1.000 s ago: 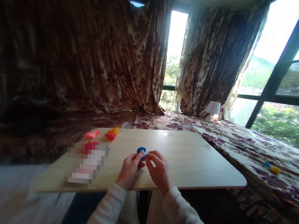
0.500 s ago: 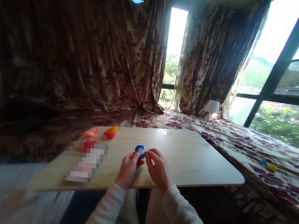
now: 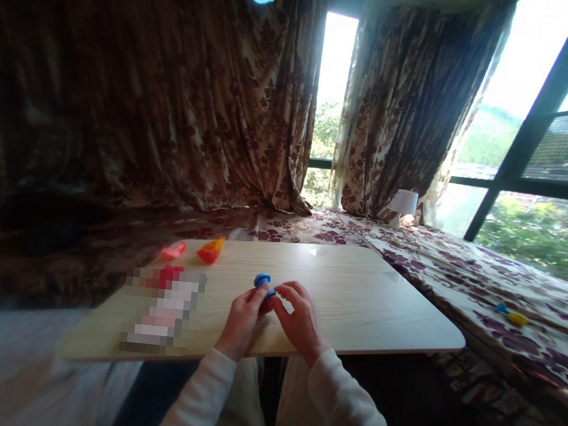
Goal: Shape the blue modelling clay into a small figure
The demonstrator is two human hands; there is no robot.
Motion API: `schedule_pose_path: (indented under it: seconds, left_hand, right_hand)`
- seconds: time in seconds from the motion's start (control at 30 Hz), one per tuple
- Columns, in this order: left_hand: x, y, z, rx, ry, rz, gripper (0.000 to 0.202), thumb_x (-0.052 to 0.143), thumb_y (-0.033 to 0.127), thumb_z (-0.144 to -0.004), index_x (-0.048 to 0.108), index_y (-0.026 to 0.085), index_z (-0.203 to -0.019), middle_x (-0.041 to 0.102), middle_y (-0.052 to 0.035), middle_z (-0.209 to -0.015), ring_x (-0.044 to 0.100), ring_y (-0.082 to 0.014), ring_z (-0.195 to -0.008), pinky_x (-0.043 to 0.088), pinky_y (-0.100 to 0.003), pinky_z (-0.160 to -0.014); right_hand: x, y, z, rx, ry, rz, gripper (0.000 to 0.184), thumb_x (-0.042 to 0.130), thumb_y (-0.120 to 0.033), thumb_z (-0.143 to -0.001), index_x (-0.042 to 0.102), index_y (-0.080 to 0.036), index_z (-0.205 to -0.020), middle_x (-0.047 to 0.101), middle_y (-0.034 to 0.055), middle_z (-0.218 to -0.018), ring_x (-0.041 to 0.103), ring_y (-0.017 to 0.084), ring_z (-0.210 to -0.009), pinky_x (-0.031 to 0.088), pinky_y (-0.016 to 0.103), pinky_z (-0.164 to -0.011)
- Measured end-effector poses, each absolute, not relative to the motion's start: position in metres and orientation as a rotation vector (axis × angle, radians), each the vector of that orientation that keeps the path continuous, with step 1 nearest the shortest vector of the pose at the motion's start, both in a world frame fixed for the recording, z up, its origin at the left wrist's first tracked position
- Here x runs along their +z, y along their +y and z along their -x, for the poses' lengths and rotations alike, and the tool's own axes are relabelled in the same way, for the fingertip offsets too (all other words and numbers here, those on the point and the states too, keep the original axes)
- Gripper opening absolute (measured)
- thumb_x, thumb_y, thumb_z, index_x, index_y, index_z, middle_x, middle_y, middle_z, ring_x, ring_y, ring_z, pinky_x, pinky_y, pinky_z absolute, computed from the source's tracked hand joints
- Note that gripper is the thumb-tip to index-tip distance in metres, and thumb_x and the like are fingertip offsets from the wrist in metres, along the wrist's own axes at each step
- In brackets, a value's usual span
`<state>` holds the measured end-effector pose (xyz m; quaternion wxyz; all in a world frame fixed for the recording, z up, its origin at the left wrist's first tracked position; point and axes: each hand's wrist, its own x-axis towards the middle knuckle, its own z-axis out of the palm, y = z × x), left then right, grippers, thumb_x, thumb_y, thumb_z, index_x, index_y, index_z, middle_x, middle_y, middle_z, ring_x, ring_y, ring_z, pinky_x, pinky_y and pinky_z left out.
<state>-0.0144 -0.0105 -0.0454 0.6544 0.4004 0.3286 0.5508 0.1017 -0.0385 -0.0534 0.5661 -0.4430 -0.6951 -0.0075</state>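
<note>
A small blue plastic piece [image 3: 263, 281] with a round disc-like top is held between the thumb and fingers of my left hand [image 3: 242, 319], over the near part of the table. Below it shows a dark red part [image 3: 266, 305], mostly hidden by the fingers. The blue piece leans a little to the left. Close at its right side is my right hand [image 3: 300, 318], thumb and forefinger curved with a gap between them, their tips beside the blue end. Whether those tips touch it is hard to see.
On the pale wooden table [image 3: 346, 299], to the left, lie an orange-and-red piece [image 3: 211, 251], a pink piece [image 3: 174, 250], a red piece [image 3: 170, 276] and a blurred-out flat item [image 3: 163, 315]. A blue-and-yellow object [image 3: 514, 317] and a white lamp [image 3: 404, 203] are on the flowered cloth.
My left hand and the blue piece have shifted slightly left, the piece tilting that way. My right thumb and forefinger have parted from their pinch at its right end.
</note>
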Motion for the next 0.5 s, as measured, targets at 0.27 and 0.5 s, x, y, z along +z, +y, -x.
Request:
schedule_pose_path:
  seconds: [0.27, 0.5]
  left_hand:
    - [-0.0452, -0.0115, 0.014, 1.247, 0.758, -0.95, 0.038, 0.078, 0.045, -0.053, 0.065, 0.012, -0.067, 0.062, 0.0006, -0.063, 0.055, -0.0089, -0.059, 0.047, -0.022, -0.066]
    - [-0.0477, -0.0109, 0.0149, 1.261, 0.729, -0.905, 0.04, 0.079, 0.045, -0.053, 0.066, 0.011, -0.068, 0.064, -0.0014, -0.066, 0.056, -0.0096, -0.062, 0.047, -0.023, -0.066]
  right_hand:
    - [-0.0517, -0.0406, -0.1028, -0.041, -1.644, 1.003, 0.012, 0.051, -0.016, -0.088, 0.062, -0.02, -0.085, 0.06, 0.0038, -0.082, 0.055, 0.017, -0.079, 0.046, 0.031, -0.073]
    - [-0.0521, -0.0391, -0.1014, -0.048, -1.641, 1.007, 0.013, 0.051, -0.017, -0.087, 0.062, -0.02, -0.091, 0.06, 0.0052, -0.088, 0.056, 0.018, -0.084, 0.047, 0.032, -0.076]
